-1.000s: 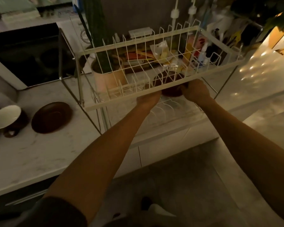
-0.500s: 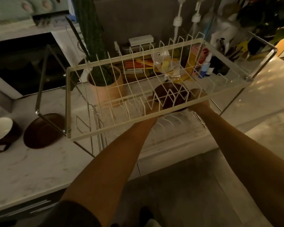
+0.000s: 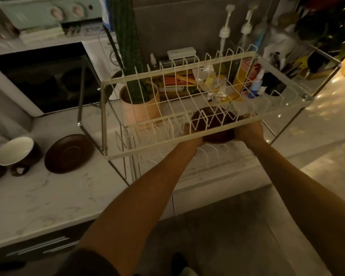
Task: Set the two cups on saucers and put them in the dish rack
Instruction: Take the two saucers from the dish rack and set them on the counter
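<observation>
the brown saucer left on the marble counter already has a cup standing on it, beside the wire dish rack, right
Not quite. In the head view the round brown saucer on the marble counter lies bare beside the cream wire dish rack. The brown cup with the white inside stands on the counter to its left, not on it.

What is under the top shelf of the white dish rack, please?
Under the top shelf, both hands, left and right, hold a dark brown dish above the lower shelf. The wires hide the fingers and whether a cup sits on it.
</observation>
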Available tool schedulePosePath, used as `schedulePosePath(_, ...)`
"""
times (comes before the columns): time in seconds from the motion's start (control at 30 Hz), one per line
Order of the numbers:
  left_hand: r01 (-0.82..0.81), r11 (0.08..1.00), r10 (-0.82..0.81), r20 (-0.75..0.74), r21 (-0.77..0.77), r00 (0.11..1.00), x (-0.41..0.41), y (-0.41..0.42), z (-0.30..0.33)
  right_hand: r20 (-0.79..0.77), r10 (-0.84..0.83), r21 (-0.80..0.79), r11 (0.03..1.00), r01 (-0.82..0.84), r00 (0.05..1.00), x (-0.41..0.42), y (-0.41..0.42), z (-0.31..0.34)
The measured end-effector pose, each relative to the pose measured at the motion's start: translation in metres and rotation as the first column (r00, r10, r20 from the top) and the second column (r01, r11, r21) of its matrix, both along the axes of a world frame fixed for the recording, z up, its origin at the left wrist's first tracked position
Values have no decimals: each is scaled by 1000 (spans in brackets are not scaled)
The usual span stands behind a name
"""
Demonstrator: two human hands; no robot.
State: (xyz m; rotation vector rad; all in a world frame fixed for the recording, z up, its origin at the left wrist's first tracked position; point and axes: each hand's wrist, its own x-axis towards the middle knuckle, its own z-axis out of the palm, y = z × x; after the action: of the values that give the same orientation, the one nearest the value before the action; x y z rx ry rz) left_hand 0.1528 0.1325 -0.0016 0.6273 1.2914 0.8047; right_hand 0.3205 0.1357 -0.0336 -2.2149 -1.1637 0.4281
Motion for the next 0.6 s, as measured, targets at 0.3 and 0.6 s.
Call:
schedulePosePath(0.3,112,991,-111,-18,70,994,-40,-53,29,-105,14,-109,994,-26,994,-34,-60,43)
schedulePosePath(0.6,273,958,-271,-40,83,962,-107,-125,44,-127,52,-203,976,-77,991,-80,-132,63)
